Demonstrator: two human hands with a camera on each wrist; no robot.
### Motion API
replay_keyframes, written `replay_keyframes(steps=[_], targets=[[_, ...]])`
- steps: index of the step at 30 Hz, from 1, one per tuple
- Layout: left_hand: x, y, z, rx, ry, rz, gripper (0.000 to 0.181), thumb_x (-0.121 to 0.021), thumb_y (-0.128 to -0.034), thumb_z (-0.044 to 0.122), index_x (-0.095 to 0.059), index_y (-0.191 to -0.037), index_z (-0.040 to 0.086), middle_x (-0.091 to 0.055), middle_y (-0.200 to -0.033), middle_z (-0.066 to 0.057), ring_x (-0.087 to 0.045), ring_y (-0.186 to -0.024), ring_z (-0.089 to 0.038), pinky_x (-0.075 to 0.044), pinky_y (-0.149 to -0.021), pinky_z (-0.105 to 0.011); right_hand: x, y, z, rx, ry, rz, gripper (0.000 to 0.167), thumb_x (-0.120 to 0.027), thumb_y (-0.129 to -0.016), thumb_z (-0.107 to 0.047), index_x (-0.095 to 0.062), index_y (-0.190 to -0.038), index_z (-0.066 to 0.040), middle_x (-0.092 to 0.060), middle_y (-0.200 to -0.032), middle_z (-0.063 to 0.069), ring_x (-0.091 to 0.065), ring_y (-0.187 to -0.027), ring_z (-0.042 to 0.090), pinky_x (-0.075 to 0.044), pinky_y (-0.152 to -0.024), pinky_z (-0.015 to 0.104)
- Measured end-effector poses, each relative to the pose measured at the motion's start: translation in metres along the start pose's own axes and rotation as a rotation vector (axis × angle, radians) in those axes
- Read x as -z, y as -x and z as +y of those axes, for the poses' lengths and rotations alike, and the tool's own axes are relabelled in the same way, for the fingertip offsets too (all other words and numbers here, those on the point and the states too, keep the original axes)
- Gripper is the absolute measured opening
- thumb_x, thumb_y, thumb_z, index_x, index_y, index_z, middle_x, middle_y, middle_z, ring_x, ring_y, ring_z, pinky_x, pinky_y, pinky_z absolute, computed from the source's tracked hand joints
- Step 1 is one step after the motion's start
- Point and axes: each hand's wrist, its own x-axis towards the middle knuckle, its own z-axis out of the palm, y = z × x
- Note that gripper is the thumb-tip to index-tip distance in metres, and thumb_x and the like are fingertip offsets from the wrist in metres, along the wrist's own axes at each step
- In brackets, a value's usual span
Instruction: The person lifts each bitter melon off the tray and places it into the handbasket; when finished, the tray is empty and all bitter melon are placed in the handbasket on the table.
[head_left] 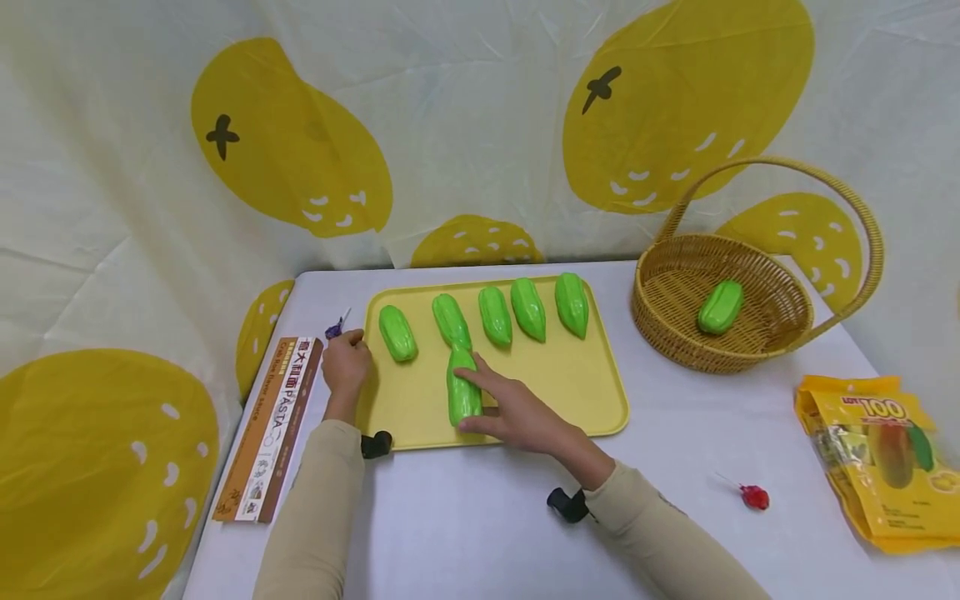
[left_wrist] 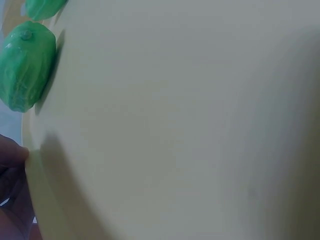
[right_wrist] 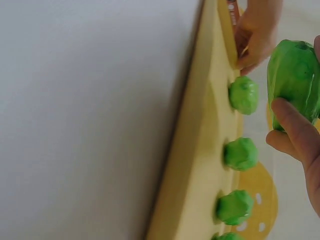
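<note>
A left hand (head_left: 347,362) is pinching the left rim of a yellow tray (head_left: 562,392). A glossy green fruit (head_left: 463,402) is resting in the right hand's (head_left: 521,414) grip over the tray, probably light, stiff and slippery, best taken mid-body. A wicker basket (head_left: 660,333) is standing on the white-covered desk (head_left: 465,533); fruit-printed cloth (head_left: 465,133) is hanging behind
</note>
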Motion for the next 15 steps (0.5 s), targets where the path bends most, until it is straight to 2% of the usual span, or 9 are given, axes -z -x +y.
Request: replay_keyframes(steps=[5,10,15], targets=[[-0.001,-0.001,-0.001,-0.007,-0.009,0.004,0.040,-0.046,-0.1016,0.013,-0.066,-0.136,0.006,-0.068,-0.135,-0.018,-0.063,-0.122,-0.044,-0.050,-0.098,-0.058,0.008,0.004,-0.008,0.016,-0.029,0.011,0.079,-0.078,-0.090,-0.032,-0.040,-0.158,-0.018,-0.014,-0.171,0.017,-0.038,-0.151,0.030,-0.041,-0.116,0.051],[0.000,-0.001,-0.001,-0.009,-0.009,0.009,0.040,-0.046,-0.1015,0.013,-0.066,-0.136,0.006,-0.068,-0.134,-0.018,-0.062,-0.123,-0.044,-0.050,-0.100,-0.058,0.016,0.009,-0.011,0.018,-0.093,0.029,0.078,-0.078,-0.091,-0.030,-0.040,-0.158,-0.017,-0.011,-0.172,0.015,-0.043,-0.148,0.027,-0.052,-0.107,0.044],[0.000,0.000,-0.001,-0.006,0.000,-0.001,0.040,-0.046,-0.1025,0.013,-0.065,-0.137,0.006,-0.067,-0.136,-0.019,-0.062,-0.122,-0.044,-0.050,-0.099,-0.057,0.023,0.013,-0.011,0.016,-0.123,0.038,0.079,-0.078,-0.091,-0.031,-0.039,-0.158,-0.018,-0.008,-0.173,0.012,-0.038,-0.151,0.026,-0.054,-0.104,0.040]])
